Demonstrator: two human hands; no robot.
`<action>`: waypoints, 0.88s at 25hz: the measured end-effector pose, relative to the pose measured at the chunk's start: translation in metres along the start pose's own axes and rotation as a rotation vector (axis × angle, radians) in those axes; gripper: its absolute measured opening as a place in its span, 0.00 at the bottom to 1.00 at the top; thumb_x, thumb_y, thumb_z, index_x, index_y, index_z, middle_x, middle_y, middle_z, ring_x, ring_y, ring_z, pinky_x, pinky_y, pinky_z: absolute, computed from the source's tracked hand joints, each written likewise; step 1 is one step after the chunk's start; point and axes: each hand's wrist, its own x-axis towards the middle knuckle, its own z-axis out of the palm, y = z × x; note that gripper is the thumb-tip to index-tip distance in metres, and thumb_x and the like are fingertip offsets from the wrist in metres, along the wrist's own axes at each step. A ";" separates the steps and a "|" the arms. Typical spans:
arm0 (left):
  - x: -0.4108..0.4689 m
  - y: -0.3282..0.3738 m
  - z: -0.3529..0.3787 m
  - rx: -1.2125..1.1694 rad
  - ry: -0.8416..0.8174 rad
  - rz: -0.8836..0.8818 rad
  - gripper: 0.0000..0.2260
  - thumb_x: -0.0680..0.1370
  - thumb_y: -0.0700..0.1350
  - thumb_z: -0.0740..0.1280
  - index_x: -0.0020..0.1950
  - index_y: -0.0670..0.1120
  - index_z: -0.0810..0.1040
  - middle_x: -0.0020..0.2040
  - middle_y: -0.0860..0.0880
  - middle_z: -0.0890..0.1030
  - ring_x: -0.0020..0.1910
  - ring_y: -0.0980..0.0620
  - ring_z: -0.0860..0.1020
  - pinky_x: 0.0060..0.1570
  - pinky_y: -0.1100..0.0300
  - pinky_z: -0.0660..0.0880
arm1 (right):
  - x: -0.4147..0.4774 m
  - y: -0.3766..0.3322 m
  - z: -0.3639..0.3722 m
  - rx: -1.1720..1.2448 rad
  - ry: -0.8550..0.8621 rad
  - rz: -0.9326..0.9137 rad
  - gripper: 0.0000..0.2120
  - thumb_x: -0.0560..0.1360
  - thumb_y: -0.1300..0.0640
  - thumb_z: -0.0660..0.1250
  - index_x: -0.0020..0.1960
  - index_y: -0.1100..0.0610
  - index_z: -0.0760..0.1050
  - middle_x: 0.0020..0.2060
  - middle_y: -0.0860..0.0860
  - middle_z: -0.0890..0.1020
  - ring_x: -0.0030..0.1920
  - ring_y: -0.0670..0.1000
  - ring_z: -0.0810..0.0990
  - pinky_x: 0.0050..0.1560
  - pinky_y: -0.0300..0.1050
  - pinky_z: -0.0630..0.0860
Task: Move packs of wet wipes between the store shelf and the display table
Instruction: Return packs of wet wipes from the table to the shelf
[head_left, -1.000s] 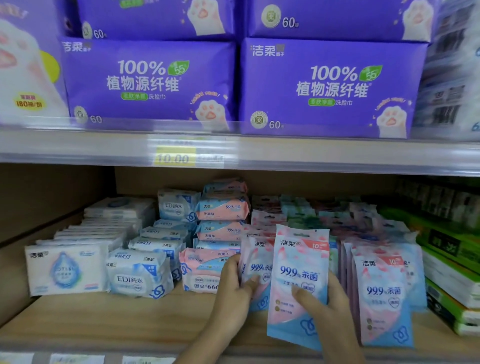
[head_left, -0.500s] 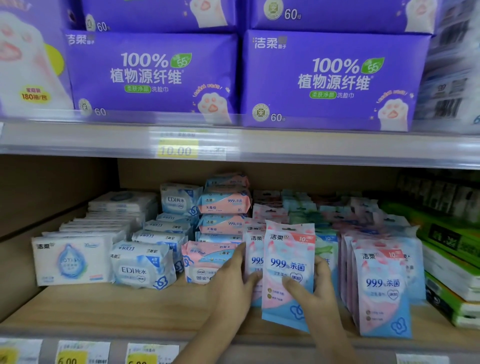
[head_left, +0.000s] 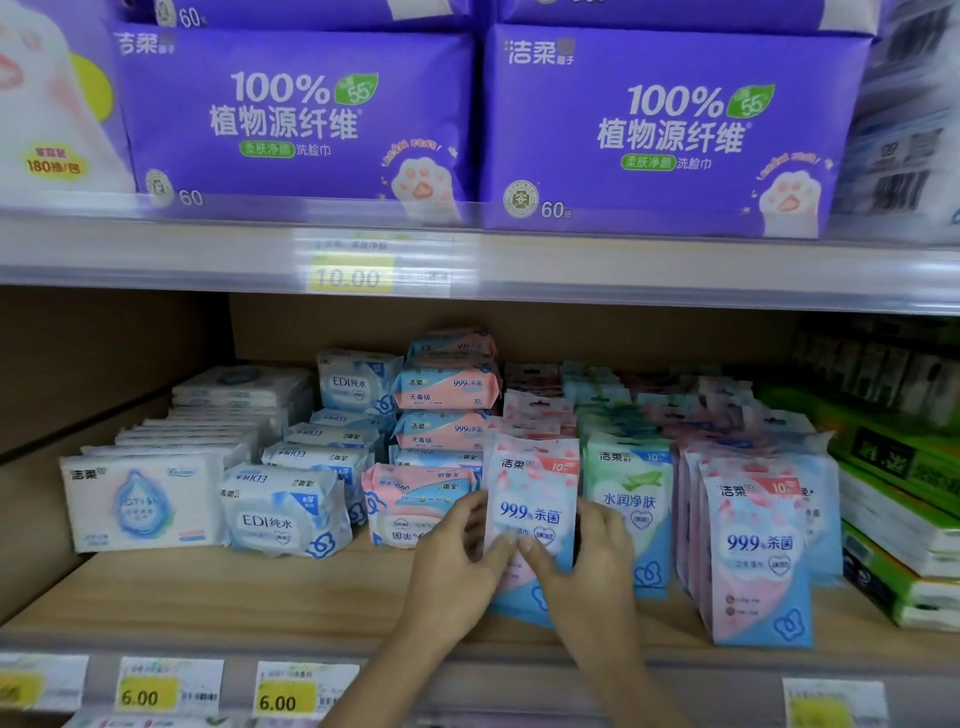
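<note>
A pink and blue pack of wet wipes (head_left: 532, 499) stands upright at the front of its row on the wooden store shelf (head_left: 260, 603). My left hand (head_left: 457, 566) holds its left edge, thumb on the front. My right hand (head_left: 587, 566) holds its right side, thumb across the lower front. Both thumbs meet near the pack's middle. More packs of the same kind stand behind it. The display table is not in view.
A green pack (head_left: 631, 499) stands right of the held pack, then a row of pink packs (head_left: 758, 551). Left lie a pink-blue flat pack (head_left: 410, 499), EDI packs (head_left: 283, 514) and white packs (head_left: 140, 504). Purple boxes (head_left: 296, 114) fill the upper shelf. Green boxes (head_left: 904, 499) sit far right.
The pack went from being held out in front of the shelf to standing back in its row. Both hands followed it inward, and the view moved closer to the shelf.
</note>
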 end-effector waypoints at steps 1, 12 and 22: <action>0.001 -0.004 0.000 0.001 -0.042 -0.014 0.19 0.72 0.36 0.71 0.61 0.48 0.74 0.53 0.55 0.81 0.48 0.69 0.78 0.47 0.74 0.74 | -0.002 0.000 0.000 -0.061 -0.011 0.011 0.30 0.69 0.51 0.74 0.67 0.55 0.67 0.58 0.49 0.72 0.61 0.49 0.68 0.62 0.45 0.69; -0.002 0.001 -0.003 0.544 0.023 0.078 0.24 0.70 0.48 0.71 0.65 0.55 0.69 0.54 0.56 0.81 0.54 0.53 0.79 0.49 0.57 0.76 | -0.004 -0.011 -0.001 -0.207 -0.087 0.082 0.31 0.72 0.57 0.71 0.71 0.56 0.61 0.64 0.51 0.72 0.65 0.54 0.71 0.63 0.48 0.70; -0.064 -0.009 -0.053 0.249 0.025 0.142 0.05 0.75 0.48 0.65 0.44 0.60 0.73 0.44 0.61 0.80 0.41 0.60 0.78 0.42 0.69 0.73 | -0.058 -0.002 -0.017 -0.031 -0.119 -0.326 0.08 0.73 0.52 0.64 0.49 0.52 0.77 0.40 0.44 0.80 0.39 0.42 0.77 0.41 0.38 0.75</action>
